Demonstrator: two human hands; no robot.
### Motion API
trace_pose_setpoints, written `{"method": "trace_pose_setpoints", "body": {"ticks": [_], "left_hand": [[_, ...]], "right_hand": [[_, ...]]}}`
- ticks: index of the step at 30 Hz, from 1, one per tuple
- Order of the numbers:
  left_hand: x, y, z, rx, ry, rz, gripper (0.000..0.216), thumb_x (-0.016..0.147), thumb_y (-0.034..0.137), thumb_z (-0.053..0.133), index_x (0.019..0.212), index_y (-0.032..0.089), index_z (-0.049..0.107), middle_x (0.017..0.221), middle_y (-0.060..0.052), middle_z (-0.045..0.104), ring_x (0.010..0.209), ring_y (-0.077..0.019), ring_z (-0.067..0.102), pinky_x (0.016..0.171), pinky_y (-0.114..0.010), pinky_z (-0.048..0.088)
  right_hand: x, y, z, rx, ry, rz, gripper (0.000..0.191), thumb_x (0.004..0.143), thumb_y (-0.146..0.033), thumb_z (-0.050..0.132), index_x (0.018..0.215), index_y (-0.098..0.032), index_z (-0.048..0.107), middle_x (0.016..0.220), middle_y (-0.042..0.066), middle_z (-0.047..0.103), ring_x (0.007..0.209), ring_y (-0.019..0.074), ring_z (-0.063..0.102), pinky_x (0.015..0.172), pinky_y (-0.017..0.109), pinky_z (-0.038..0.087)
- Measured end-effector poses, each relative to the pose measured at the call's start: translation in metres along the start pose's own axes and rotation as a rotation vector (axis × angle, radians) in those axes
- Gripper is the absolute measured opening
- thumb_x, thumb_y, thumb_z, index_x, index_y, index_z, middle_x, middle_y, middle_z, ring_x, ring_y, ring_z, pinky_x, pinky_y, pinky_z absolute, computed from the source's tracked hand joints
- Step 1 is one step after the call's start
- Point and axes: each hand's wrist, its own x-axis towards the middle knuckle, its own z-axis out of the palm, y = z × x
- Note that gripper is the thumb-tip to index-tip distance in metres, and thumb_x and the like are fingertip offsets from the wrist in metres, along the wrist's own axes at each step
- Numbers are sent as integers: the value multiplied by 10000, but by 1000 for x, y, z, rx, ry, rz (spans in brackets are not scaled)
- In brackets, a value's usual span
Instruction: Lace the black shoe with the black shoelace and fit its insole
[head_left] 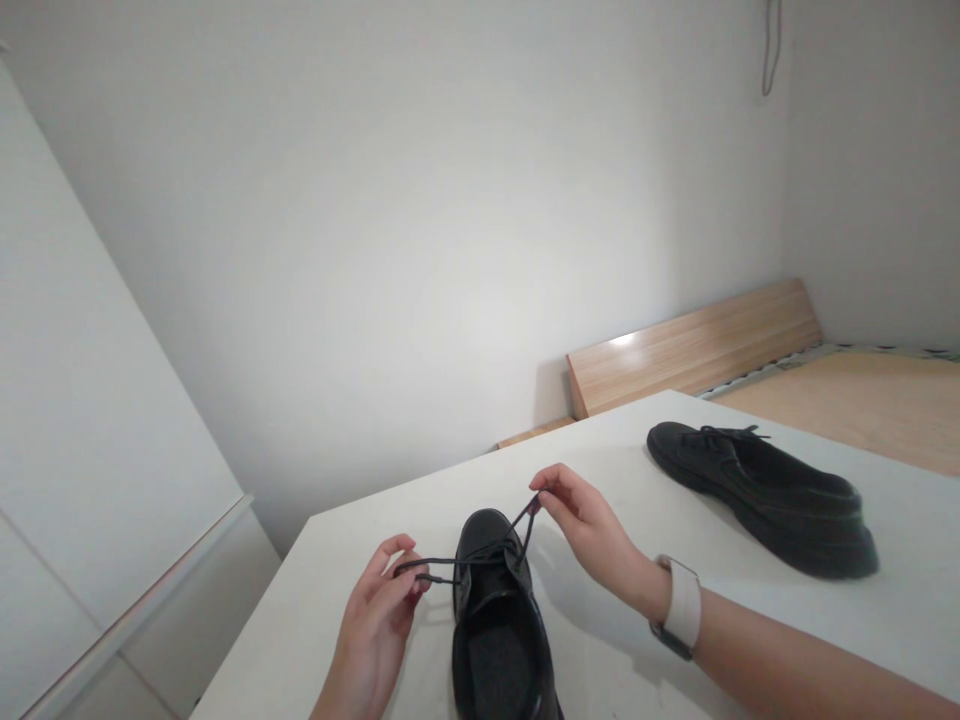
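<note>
1. At the left side of the frame stands a white cabinet (97,380) with a ledge low on its front; behind everything, the pale wall (420,250) fills the upper middle.
2. The white worktop (300,620) extends from the lower left to the right edge of the frame.
3. At the lower centre, a little to the left, is the left hand (379,610). Its fingers are narrow and hold the dark lace (491,553), of which two strands run to this hand.
4. In the lower middle, between the two hands, the near black shoe (499,640) stands on the worktop, with its toe toward the top of the frame. The bottom edge of the frame cuts its heel. The lace crosses over its upper part.
5. Right of this shoe, and a little higher, is the right hand (589,520). Its fingers pinch the lace on this side, pulled up at a slant; a light watch band (684,605) goes around the wrist.
6. At the right, the second black shoe (757,500) lies on the worktop, well apart from the hands, its toe toward the left.
7. Behind it are a wooden headboard (697,335) and a tan bed surface (847,400).
</note>
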Motion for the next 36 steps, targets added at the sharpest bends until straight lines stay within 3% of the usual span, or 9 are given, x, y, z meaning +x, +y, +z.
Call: {"method": "trace_pose_setpoints", "body": {"ticks": [4, 8, 11, 15, 18, 20, 26, 31, 36], "left_hand": [[-4, 7, 2, -167, -95, -15, 320, 644, 214, 775, 947, 179, 680, 666, -4, 580, 671, -152, 519, 687, -287, 441], [-13, 10, 8, -125, -315, -37, 158, 734, 316, 714, 783, 168, 684, 508, 14, 444, 589, -150, 423, 639, -293, 394], [-18, 8, 13, 11, -347, -16, 353, 845, 478, 631, 697, 161, 679, 589, -20, 485, 626, -163, 432, 644, -295, 375], [-15, 4, 13, 227, -239, 177, 522, 862, 587, 588, 597, 145, 678, 714, -48, 510, 695, -176, 460, 656, -294, 374], [-11, 0, 10, 394, -79, 238, 406, 844, 548, 648, 708, 170, 710, 674, -17, 521, 649, -159, 454, 622, -273, 365], [-8, -3, 10, 511, -9, 188, 327, 792, 516, 723, 844, 194, 736, 708, -15, 599, 667, -168, 511, 645, -269, 403], [-2, -14, 15, 584, -88, 119, 385, 667, 535, 799, 829, 187, 771, 885, -87, 732, 898, -277, 655, 815, -331, 506], [-2, -19, 17, 620, -69, 132, 326, 736, 504, 757, 805, 185, 739, 823, -74, 726, 833, -258, 649, 775, -322, 494], [-3, -20, 23, 754, -50, 307, 271, 841, 474, 659, 801, 207, 671, 816, -51, 673, 808, -234, 602, 771, -308, 449]], "right_hand": [[-1, -4, 6, 419, -60, 162, 300, 856, -486, 637, 937, -232, 498, 668, -38, 593, 573, 153, 613, 584, 318, 519], [-4, -12, 7, 603, -95, 244, 316, 804, -447, 704, 958, -228, 536, 685, -68, 548, 364, 50, 376, 323, 196, 265], [-4, -14, 5, 569, -179, 250, 324, 867, -508, 615, 925, -190, 585, 622, -40, 574, 376, 70, 415, 348, 209, 286], [-6, -5, 8, 217, -251, 235, 425, 873, -596, 559, 850, -173, 592, 543, -23, 581, 453, 96, 485, 455, 225, 382], [-8, 7, 13, 61, -277, 273, 355, 794, -520, 687, 827, -179, 598, 595, -33, 567, 470, 89, 465, 408, 201, 360], [-10, 12, 16, 7, -271, 282, 275, 774, -429, 722, 828, -183, 612, 630, -33, 552, 500, 96, 469, 391, 192, 364], [-12, 13, 18, -108, -260, 229, 132, 828, -312, 644, 794, -188, 614, 672, -18, 553, 533, 104, 464, 469, 230, 393], [-19, 9, 24, -164, -220, 140, 121, 880, -298, 576, 809, -200, 567, 751, 5, 554, 672, 147, 485, 563, 264, 387], [-22, 13, 27, -220, -185, 72, 124, 930, -299, 514, 846, -211, 536, 760, 2, 561, 675, 158, 488, 594, 288, 377]]}}
